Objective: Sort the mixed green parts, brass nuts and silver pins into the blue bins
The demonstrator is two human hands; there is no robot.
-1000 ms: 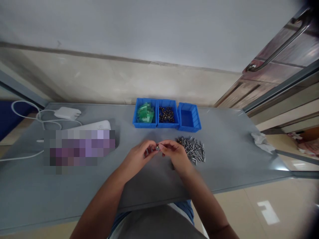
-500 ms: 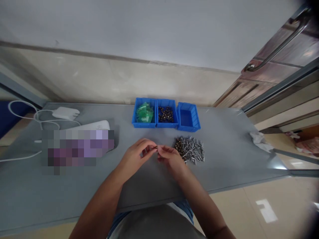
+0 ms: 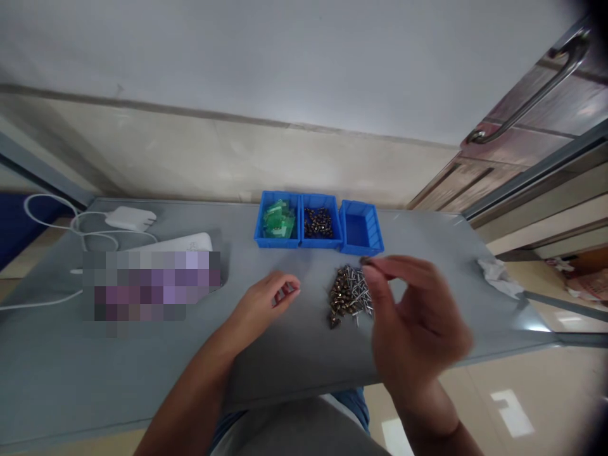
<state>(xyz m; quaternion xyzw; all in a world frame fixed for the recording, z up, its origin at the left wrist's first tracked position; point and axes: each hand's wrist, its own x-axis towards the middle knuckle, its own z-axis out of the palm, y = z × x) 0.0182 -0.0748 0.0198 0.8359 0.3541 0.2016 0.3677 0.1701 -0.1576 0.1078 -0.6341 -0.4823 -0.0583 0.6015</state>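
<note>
My left hand point(image 3: 263, 303) rests low over the grey table, fingers curled, and something small may sit in them. My right hand point(image 3: 413, 323) is raised and blurred, its thumb and forefinger pinching a small dark metal piece point(image 3: 365, 260). Just below those fingertips lies a loose pile of steel pins with brass-coloured heads point(image 3: 349, 296). Beyond it stand three joined blue plastic bins: green pieces point(image 3: 278, 218) fill the left one, small dark brass parts point(image 3: 318, 223) the middle one, and the right bin point(image 3: 361, 228) shows its blue floor.
A white charger point(image 3: 130, 218) with a looped cable and a white flat device point(image 3: 190, 242) lie at the table's left, partly behind a pixelated patch point(image 3: 152, 285). Crumpled tissue point(image 3: 498, 277) sits at the right edge. A glass door with a metal handle point(image 3: 532, 95) stands at the upper right.
My hands have parted: the right hand has risen and moved right, over the pile, and the left has dropped slightly. The pile now shows more brass-coloured pieces on its left side.
</note>
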